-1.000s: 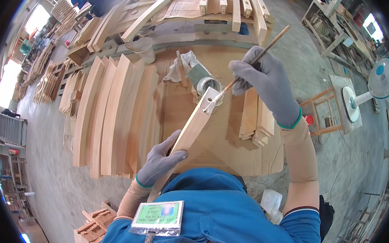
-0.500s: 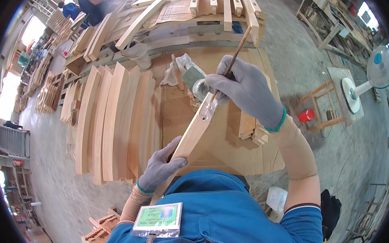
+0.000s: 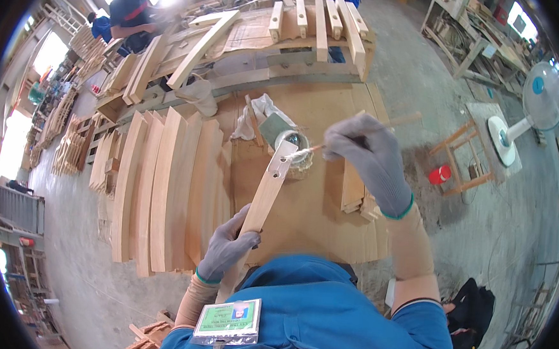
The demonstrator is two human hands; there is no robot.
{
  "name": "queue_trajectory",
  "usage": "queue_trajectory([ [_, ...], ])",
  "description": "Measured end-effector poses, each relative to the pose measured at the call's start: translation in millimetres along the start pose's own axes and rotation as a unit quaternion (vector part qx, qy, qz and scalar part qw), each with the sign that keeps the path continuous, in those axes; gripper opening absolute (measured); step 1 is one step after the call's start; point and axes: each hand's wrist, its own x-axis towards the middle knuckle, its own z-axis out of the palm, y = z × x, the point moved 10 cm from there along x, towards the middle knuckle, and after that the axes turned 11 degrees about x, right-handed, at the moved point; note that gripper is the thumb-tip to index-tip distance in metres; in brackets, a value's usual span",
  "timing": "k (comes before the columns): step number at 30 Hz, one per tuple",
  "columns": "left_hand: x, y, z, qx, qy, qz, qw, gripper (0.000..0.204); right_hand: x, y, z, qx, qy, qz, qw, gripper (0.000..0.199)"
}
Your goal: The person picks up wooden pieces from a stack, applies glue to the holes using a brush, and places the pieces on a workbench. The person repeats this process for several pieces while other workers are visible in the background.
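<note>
My left hand [image 3: 229, 247], in a grey glove, is wrapped round a pale wooden bar [image 3: 265, 196] slanting up and away from me. Its far end has drilled holes with white paste about them. My gloved right hand [image 3: 373, 164] pinches a thin brown stick [image 3: 317, 148], smeared by motion and lying nearly level. White paste coats the stick's tip, which is at the edge of the bar's end. Just behind that end stands a small round container [image 3: 304, 158], partly hidden by the bar. A white cloth [image 3: 268, 105] and a greenish-grey block [image 3: 274, 128] lie beside it.
Several pale wooden bars [image 3: 166, 193] stand in a row at left on a cardboard-covered surface [image 3: 321, 222]. More bars [image 3: 358, 42] lie on the far bench. Another person [image 3: 132, 21] is at far left. A fan [image 3: 516, 131] and a red container [image 3: 440, 175] are at right.
My right hand has moved right and slightly down, swinging the stick from steep to nearly level. The bar's far end has shifted left, so the bar stands more upright in view.
</note>
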Motion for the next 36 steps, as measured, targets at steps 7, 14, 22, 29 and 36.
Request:
queue_trajectory([
  [7,0,4,1,-0.034,-0.03,0.007,0.999,0.064,-36,44,-18,0.232,0.149,-0.08,0.958,0.007],
  [14,-5,16,-2,-0.022,0.0,0.047,0.999,0.061,-43,41,-3,0.158,0.098,-0.103,0.977,0.011],
  [22,-2,16,-3,-0.012,-0.001,0.063,0.998,0.066,-40,36,-2,0.138,0.069,-0.142,0.978,0.017],
  [29,-3,20,-5,-0.017,0.003,0.075,0.997,0.063,-39,38,-2,0.181,0.094,-0.152,0.967,0.019],
  [36,-4,19,-3,-0.022,-0.009,0.054,0.998,0.064,-46,25,1,0.026,0.143,-0.248,0.958,0.024],
])
